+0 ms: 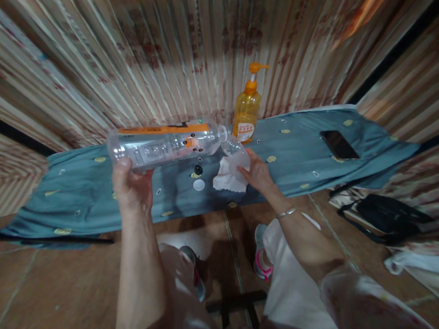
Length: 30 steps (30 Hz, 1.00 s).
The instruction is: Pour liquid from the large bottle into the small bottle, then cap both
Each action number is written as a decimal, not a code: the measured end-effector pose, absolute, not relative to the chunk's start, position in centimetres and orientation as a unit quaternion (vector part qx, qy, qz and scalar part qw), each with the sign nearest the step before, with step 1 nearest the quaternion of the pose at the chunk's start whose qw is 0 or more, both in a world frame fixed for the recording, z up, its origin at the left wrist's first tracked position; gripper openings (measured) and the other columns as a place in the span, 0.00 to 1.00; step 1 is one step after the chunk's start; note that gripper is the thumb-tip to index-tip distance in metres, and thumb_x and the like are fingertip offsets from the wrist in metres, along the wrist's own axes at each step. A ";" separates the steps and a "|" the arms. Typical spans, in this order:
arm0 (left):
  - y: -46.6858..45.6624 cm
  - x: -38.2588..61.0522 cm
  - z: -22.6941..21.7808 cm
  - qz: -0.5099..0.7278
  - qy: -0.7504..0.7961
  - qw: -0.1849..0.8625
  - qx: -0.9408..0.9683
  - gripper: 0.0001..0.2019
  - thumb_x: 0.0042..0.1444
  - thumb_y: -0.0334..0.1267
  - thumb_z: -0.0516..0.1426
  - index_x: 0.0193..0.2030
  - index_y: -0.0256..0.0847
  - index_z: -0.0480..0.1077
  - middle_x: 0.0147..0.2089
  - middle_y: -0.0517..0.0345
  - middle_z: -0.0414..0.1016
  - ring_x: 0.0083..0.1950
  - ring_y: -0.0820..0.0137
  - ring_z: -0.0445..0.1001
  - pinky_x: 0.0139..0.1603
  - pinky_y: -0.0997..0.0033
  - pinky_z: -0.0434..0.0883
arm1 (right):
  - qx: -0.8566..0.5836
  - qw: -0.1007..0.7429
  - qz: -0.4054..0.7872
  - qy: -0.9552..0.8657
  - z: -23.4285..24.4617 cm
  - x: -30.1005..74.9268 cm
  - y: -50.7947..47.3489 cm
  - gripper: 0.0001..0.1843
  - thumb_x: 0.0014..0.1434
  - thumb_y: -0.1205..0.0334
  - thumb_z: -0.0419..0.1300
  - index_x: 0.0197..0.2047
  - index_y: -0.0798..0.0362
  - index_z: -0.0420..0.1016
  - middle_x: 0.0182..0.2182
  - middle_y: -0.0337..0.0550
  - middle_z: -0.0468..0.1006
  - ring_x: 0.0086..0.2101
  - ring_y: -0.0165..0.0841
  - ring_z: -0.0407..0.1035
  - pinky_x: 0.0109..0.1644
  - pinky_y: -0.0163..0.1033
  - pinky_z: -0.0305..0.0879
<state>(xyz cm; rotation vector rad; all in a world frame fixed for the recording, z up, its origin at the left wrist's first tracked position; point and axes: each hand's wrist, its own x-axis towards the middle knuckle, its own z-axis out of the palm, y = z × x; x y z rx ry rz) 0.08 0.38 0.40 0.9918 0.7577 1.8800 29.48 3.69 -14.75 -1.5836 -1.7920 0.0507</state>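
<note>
My left hand [132,185] is closed around the base end of a large clear plastic bottle [164,148] with an orange-and-clear label. The bottle lies nearly level above the cloth, its open mouth pointing right. At that mouth is a small clear plastic container [235,150], tilted, with my right hand [256,171] closed on its far end. A crumpled white tissue [230,176] hangs below the container, by my right fingers. Whether the two openings touch, I cannot tell. On the cloth beneath are a small black cap [198,170] and a white round cap [199,185].
A teal patterned cloth [84,197] covers the narrow table. An orange pump bottle [246,112] stands behind my right hand, and a black phone [339,145] lies at the right. Striped curtains [171,51] close off the back. A black bag [391,216] sits lower right.
</note>
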 end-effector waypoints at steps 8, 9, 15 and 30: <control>0.6 -0.1 0.2 0.765 0.297 0.421 0.386 0.16 0.36 0.41 0.64 0.36 0.41 0.74 0.43 0.55 0.79 0.45 0.66 0.74 0.42 0.70 0.73 | -0.615 0.363 0.024 -0.700 -14.8 29.6 3.7 0.34 0.61 0.53 0.56 0.65 0.63 0.56 0.57 0.66 0.71 0.56 0.50 0.68 0.59 0.57 0.66; 0.6 -0.1 0.2 0.766 0.298 0.421 0.383 0.16 0.36 0.40 0.64 0.35 0.41 0.74 0.42 0.56 0.79 0.44 0.67 0.74 0.42 0.71 0.73 | -0.616 0.361 0.023 -0.699 -14.8 29.6 3.7 0.35 0.61 0.53 0.56 0.65 0.63 0.56 0.57 0.66 0.71 0.56 0.50 0.67 0.59 0.58 0.66; 0.5 0.0 0.5 0.772 0.292 0.421 0.376 0.20 0.35 0.39 0.64 0.39 0.43 0.75 0.42 0.58 0.79 0.47 0.67 0.75 0.46 0.71 0.72 | -0.626 0.351 0.022 -0.696 -14.6 29.4 3.6 0.35 0.61 0.53 0.55 0.65 0.64 0.56 0.58 0.66 0.71 0.57 0.51 0.67 0.59 0.58 0.66; 0.3 0.0 0.3 0.760 0.333 0.445 0.337 0.19 0.35 0.39 0.60 0.40 0.47 0.73 0.39 0.59 0.80 0.40 0.65 0.76 0.44 0.61 0.75 | -0.616 0.362 0.023 -0.699 -14.5 29.4 3.5 0.34 0.62 0.52 0.54 0.64 0.65 0.56 0.57 0.67 0.71 0.56 0.50 0.67 0.59 0.56 0.66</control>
